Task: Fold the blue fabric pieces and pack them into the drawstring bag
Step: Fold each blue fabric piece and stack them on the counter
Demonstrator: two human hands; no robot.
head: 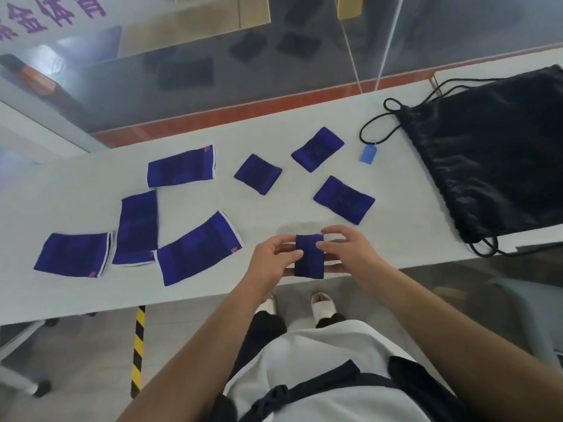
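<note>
- Here, both hands hold one folded blue piece (309, 256) above the near edge of the white table (396, 239).
- The left hand (271, 260) pinches its left edge between thumb and fingers; the right hand (347, 251) pinches its right side.
- Three folded pieces lie apart beyond the hands: (258, 174), (317, 149), (344, 199).
- Four unfolded pieces with white trim lie to the left: (182, 166), (137, 228), (73, 254), (198, 249); the last three lie close together.
- The black bag (493, 153) lies flat at the right, its cords (377, 126) looped beside a blue tag (368, 154).
</note>
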